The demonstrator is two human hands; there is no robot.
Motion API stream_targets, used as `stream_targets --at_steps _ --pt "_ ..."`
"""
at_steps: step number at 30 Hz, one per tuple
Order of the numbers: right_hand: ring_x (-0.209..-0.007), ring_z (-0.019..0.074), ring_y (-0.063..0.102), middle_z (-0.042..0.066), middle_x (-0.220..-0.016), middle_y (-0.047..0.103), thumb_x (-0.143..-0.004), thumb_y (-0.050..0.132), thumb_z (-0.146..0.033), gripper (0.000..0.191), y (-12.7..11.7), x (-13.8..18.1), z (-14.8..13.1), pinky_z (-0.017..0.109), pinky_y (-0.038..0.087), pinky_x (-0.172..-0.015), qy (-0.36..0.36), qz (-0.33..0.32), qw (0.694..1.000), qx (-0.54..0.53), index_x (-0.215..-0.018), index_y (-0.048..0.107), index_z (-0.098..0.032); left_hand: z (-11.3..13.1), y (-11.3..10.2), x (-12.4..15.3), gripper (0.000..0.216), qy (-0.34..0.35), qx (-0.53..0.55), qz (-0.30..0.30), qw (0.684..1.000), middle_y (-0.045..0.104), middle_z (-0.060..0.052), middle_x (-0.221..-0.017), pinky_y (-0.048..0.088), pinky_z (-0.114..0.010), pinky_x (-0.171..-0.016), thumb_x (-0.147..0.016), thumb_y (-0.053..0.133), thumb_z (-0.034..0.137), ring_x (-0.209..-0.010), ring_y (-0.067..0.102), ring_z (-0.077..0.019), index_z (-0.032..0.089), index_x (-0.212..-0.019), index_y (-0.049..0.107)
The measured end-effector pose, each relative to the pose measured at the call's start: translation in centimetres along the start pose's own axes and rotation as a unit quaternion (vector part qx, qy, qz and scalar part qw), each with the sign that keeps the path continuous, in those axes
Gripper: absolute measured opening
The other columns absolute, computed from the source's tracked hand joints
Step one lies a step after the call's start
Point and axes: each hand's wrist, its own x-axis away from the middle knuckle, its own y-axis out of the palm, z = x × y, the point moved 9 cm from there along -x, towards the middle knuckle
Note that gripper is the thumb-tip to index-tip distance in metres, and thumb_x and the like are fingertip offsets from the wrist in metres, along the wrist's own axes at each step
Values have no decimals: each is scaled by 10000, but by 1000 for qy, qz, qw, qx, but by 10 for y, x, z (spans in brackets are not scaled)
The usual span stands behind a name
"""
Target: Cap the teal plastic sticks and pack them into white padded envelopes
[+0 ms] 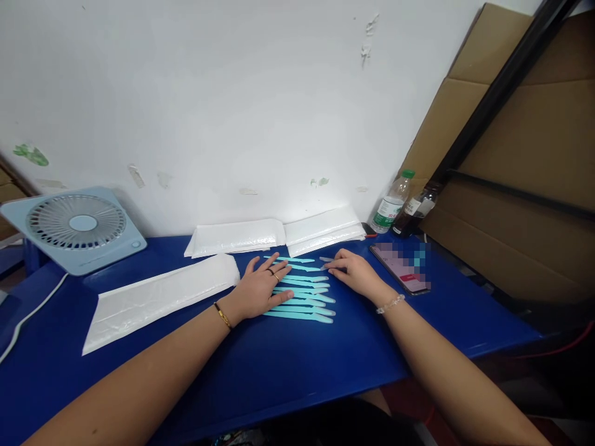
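Several turquoise eyebrow razors (304, 309) lie side by side in a row on the blue table, their handles to the left and most blade ends to the right under clear caps. My left hand (260, 288) rests flat across their handles with the fingers spread, hiding part of them. At the far end of the row, my right hand (351, 271) pinches a small clear cap (324, 267) at the tip of one razor. Whether that cap is fully on the blade cannot be made out. Another clear cap shows just beyond its fingertips.
White padded mailers (237, 237) lie along the wall, and another mailer (162, 297) lies left of my left hand. A light blue fan (83, 226) with a white cable stands at the left. At the right are a phone (400, 269), a water bottle (390, 204) and a dark drink bottle (413, 214).
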Motion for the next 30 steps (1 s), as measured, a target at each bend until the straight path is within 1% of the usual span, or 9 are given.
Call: stream_targets --at_steps 4,7,10,12,17,22,24,27,30 --pt "-838 164 633 34 -920 660 -844 573 -192 186 -4 3 -6 287 498 -763 -8 3 999 -33 -908 741 -242 11 -5 4 646 16 1 -2 1000 390 -56 -1467 88 -514 -1105 -914 221 632 -1407 188 -290 265 -1436 327" --pt "-814 165 648 28 -874 692 -827 586 -168 170 -5 4 -5 286 500 -763 -2 6 999 -54 -859 741 -231 15 -5 5 654 17 9 -10 1000 386 -71 -1468 112 -512 -1098 -912 224 637 -1374 280 -283 260 -1438 319" --pt "-799 167 656 22 -867 706 -805 606 -171 144 -4 4 1 285 501 -743 25 6 996 -89 -846 734 -223 15 -5 4 673 14 19 -16 1000 379 -84 -1471 110 -517 -1097 -906 234 646 -1359 313 -284 249 -1444 306" --pt "-768 167 660 17 -833 713 -786 624 -181 141 -2 4 6 288 504 -723 55 11 991 -122 -887 718 -212 16 -4 4 682 14 28 -19 999 370 -88 -1475 108 -519 -1097 -902 241 650 -1362 307 -286 245 -1448 297" --pt "-759 161 668 -8 -775 719 -768 627 -180 302 3 4 5 304 500 -770 93 22 980 -176 -1068 642 -208 20 -2 4 682 24 68 -34 997 337 -86 -1493 93 -521 -1105 -894 264 656 -1371 291 -284 268 -1455 274" --pt "-768 165 659 -7 -798 719 -777 626 -200 289 4 4 1 289 492 -709 100 18 983 -152 -1064 644 -225 18 0 3 659 20 97 -43 994 295 -64 -1514 94 -521 -1114 -902 274 639 -1379 279 -267 308 -1469 213" --pt "-805 177 644 14 -862 713 -800 612 -229 274 -2 2 2 296 491 -700 84 42 988 -119 -1071 647 -231 12 -1 1 635 7 92 -25 995 257 -42 -1531 108 -512 -1116 -914 258 623 -1397 237 -259 325 -1471 197" --pt "-906 210 604 57 -974 686 -819 599 -259 290 -11 -1 7 336 488 -759 60 86 994 -43 -1103 649 -229 -7 -3 -3 633 -40 65 20 997 191 -41 -1551 120 -510 -1116 -922 223 614 -1420 158 -269 301 -1473 212" --pt "-940 221 578 61 -969 680 -831 586 -239 226 -5 -6 11 366 464 -832 36 62 997 -1 -1035 682 -224 -18 2 -5 649 -59 45 21 997 228 -58 -1539 120 -513 -1115 -923 201 616 -1416 174 -272 268 -1470 234"
